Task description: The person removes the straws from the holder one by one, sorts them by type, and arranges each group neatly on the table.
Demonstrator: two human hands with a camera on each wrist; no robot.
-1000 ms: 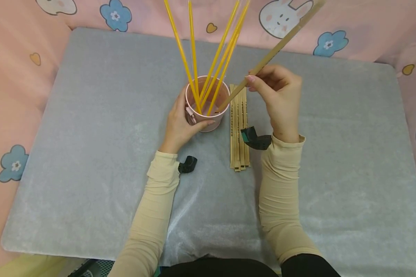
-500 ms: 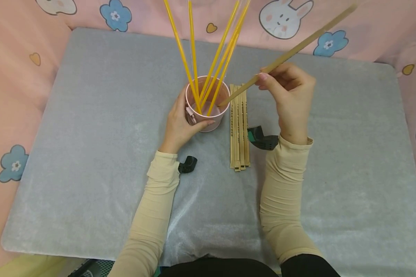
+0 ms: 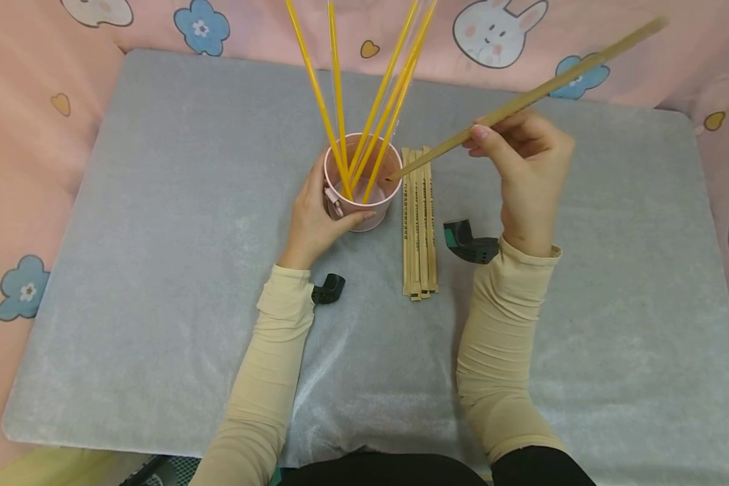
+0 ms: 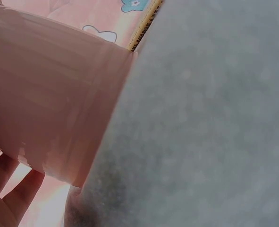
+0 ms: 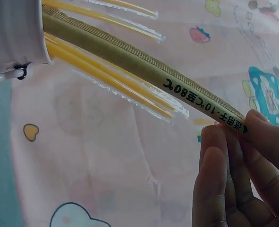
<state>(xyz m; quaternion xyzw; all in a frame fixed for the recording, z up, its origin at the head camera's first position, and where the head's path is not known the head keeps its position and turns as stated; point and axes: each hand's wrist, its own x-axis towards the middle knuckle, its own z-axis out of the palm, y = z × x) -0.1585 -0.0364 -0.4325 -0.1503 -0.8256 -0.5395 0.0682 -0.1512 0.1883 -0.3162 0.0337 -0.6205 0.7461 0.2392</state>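
In the head view my left hand [image 3: 313, 226] grips a small pink bucket [image 3: 384, 206] standing on the grey cloth, thumb along its front. Several yellow straws [image 3: 310, 67] in clear wrappers lean inside it. Between thumb and fingertips, my right hand [image 3: 527, 169] pinches a brown paper-wrapped straw [image 3: 541, 92]. That straw slants up to the right, its lower end inside the bucket's mouth. Printing shows on the wrapper [image 5: 125, 59] in the right wrist view. The left wrist view shows the bucket wall [image 4: 45, 94] and fingers [image 4: 26, 189] below it.
Several more paper-wrapped straws [image 3: 419, 229] lie side by side on the grey table cover [image 3: 176, 256], just right of the bucket. A pink patterned curtain [image 3: 413, 40] borders the back and sides. Black wrist cameras [image 3: 470, 243] jut from both sleeves.
My right hand has moved right, tilting the paper-wrapped straw lower toward the right. Its lower end stays in the bucket's mouth. The left hand and bucket have not moved.
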